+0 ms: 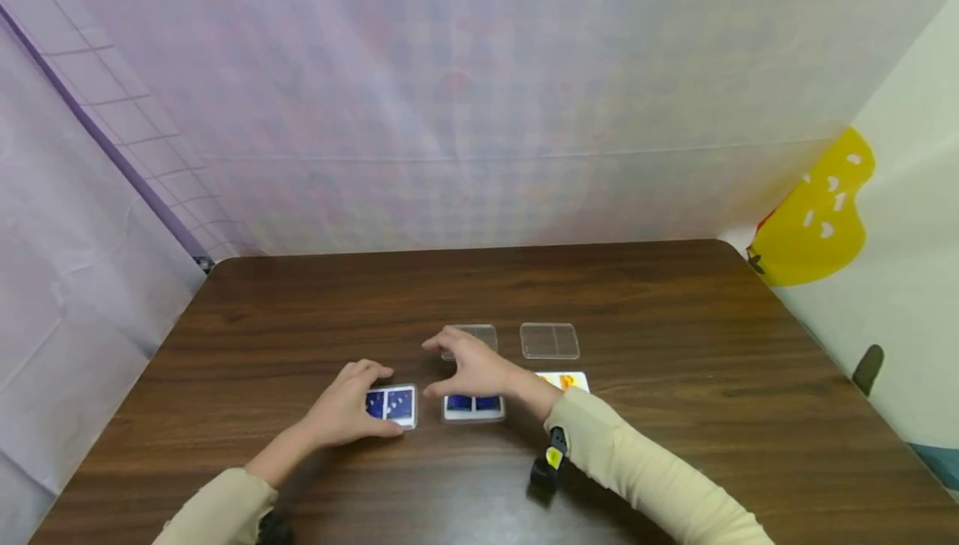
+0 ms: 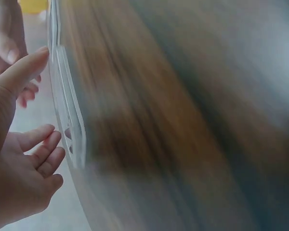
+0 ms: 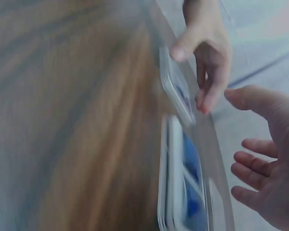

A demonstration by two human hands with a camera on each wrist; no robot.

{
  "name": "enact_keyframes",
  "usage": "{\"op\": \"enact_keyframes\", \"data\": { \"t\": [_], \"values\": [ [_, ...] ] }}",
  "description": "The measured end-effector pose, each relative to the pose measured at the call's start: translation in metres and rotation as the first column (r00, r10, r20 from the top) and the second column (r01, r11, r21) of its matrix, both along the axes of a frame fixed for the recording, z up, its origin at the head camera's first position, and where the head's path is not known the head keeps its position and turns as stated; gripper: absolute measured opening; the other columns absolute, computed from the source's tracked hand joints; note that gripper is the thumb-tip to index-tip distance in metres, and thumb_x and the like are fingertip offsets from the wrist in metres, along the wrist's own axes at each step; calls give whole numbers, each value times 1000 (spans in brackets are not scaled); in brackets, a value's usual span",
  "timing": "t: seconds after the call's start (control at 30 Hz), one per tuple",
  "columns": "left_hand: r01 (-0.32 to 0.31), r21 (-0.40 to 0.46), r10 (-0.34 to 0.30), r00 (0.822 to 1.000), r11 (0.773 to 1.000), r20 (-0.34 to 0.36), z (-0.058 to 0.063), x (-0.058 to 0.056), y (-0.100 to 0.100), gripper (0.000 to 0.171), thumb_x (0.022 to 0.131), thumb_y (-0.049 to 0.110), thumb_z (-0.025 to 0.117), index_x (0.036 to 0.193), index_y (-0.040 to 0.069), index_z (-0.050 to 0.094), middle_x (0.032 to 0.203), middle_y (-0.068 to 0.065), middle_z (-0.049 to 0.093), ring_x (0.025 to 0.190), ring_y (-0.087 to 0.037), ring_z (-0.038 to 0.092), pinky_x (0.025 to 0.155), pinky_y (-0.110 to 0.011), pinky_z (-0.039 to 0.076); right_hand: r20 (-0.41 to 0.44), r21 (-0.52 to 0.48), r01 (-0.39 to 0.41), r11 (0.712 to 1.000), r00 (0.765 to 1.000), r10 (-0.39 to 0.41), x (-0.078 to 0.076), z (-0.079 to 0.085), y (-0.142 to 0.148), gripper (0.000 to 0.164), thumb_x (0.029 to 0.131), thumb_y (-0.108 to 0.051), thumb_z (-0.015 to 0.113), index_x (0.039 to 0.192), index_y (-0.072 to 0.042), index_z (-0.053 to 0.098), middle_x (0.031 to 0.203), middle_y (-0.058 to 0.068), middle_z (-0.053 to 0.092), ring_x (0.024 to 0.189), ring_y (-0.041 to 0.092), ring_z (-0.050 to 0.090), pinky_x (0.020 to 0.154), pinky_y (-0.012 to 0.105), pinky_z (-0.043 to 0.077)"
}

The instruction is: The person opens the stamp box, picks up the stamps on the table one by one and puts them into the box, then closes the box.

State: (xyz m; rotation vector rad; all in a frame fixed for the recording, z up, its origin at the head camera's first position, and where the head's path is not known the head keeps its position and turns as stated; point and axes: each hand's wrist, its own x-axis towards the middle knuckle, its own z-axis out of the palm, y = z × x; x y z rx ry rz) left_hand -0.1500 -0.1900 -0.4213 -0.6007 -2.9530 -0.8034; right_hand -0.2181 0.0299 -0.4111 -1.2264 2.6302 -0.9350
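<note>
A shallow clear case (image 1: 400, 406) with a white inside and two dark blue printed cards lies flat on the table. My left hand (image 1: 346, 408) spreads around its left side, thumb by the near edge and fingers by the far edge. To the right lies a similar case (image 1: 474, 416) with blue cards; my right hand (image 1: 479, 370) hovers over it, thumb and fingers apart, holding nothing, and hides its far part. In the right wrist view, the blue-card case (image 3: 190, 178) stands close to the right fingers (image 3: 253, 173). The left thumb (image 3: 180, 52) is right at the other case's edge.
Behind the cases lie two clear plastic lids, one (image 1: 550, 341) in full view and one (image 1: 479, 334) partly behind the right hand. A white piece with orange-yellow pictures (image 1: 567, 381) shows past the right forearm. The brown wooden table (image 1: 674, 320) meets a curtain at the back.
</note>
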Motion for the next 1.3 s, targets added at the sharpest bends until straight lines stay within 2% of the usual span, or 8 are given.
{"op": "enact_keyframes", "data": {
  "t": [0.2, 0.43, 0.57, 0.7, 0.97, 1.13, 1.3],
  "values": [
    [43, 7, -43, 999, 999, 32, 3, -5, 25, 76, 60, 43, 80, 117, 0, 55, 110, -8, 54, 104, -24, 47, 87, -41, 43, 46, -50, 93, 994, 995, -91, -23, -3, 31, 68, 66, -32, 78, 121, -1, 52, 114, 11, 54, 105, 24, 52, 91, 37, 42],
    [98, -12, -97, 994, 995, 43, 2, -10, 50, 74, 61, 41, 80, 117, -1, 55, 109, -9, 54, 102, -24, 47, 88, -40, 43, 27, -11, 193, 981, 981, -192, -46, -11, 62, 74, 60, -30, 80, 120, 3, 52, 109, 13, 54, 103, 26, 52, 91, 39, 41],
    [105, -30, -103, 993, 994, 53, 1, -11, 58, 72, 60, 38, 81, 115, -1, 56, 108, -9, 54, 102, -25, 47, 89, -40, 42, 10, 44, 181, 983, 983, -181, -52, -13, 69, 76, 58, -29, 81, 119, 7, 52, 107, 14, 55, 101, 27, 52, 92, 38, 41],
    [91, -36, -90, 995, 995, 45, -1, -11, 62, 69, 59, 33, 81, 113, -1, 57, 106, -9, 55, 102, -25, 48, 90, -39, 42, -41, 85, 154, 984, 988, -150, -55, -15, 69, 75, 57, -30, 80, 117, 8, 53, 105, 15, 56, 99, 27, 52, 92, 38, 41],
    [92, -35, -91, 996, 995, 25, -4, -12, 64, 61, 60, 32, 80, 108, 0, 60, 104, -7, 54, 100, -24, 48, 88, -39, 42, -123, 147, 144, 979, 984, -126, -56, -16, 65, 64, 58, -29, 79, 109, 4, 60, 101, 12, 57, 97, 26, 51, 89, 35, 41],
    [83, -32, -83, 997, 996, 1, -5, -13, 64, 58, 60, 31, 81, 106, 1, 61, 102, -6, 54, 99, -23, 48, 87, -38, 43, -135, 155, 141, 978, 983, -121, -56, -15, 64, 56, 59, -29, 78, 104, 0, 64, 99, 9, 57, 96, 25, 50, 87, 34, 42],
    [78, -14, -78, 997, 997, 6, -6, -12, 64, 57, 61, 31, 81, 105, 1, 61, 101, -6, 54, 98, -23, 49, 86, -39, 43, -136, 159, 149, 976, 982, -128, -57, -17, 65, 55, 61, -29, 78, 105, 0, 63, 96, 7, 59, 93, 21, 52, 84, 33, 44]
  ]
}}
